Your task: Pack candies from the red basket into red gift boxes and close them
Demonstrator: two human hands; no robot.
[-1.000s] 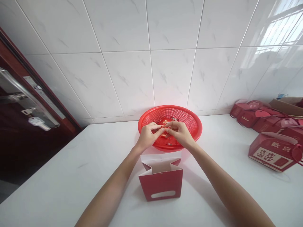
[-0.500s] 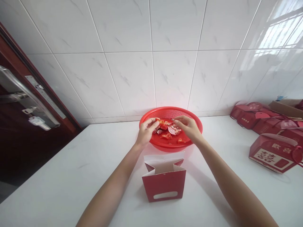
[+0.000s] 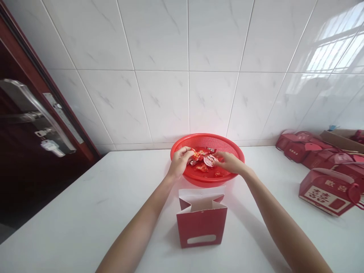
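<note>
A red plastic basket (image 3: 209,182) holds several wrapped candies, among them a red twist-wrapped candy (image 3: 201,168) near the front. At the basket's left side, my left hand (image 3: 179,163) pinches a red-and-gold wrapped candy (image 3: 196,154) between thumb and fingers. My right hand (image 3: 231,163) reaches in from the right, its thumb and fingers closed on the edge of a round pink-and-white packet (image 3: 209,160). In front of the basket stands a red paper box (image 3: 202,226) with its top open and its side folds bent inward. The inside bottom of the box is hidden.
Several folded red gift boxes (image 3: 318,151) with handles cluster at the right, one box (image 3: 327,191) nearer me. Behind them is a brown cardboard carton (image 3: 338,137). A tiled wall (image 3: 159,102) backs the white table (image 3: 113,197); a door with keys (image 3: 51,146) is at left.
My right hand has lowered into the basket and closed on the round packet's edge. My left hand still holds its candy. The whole view has shifted slightly.
</note>
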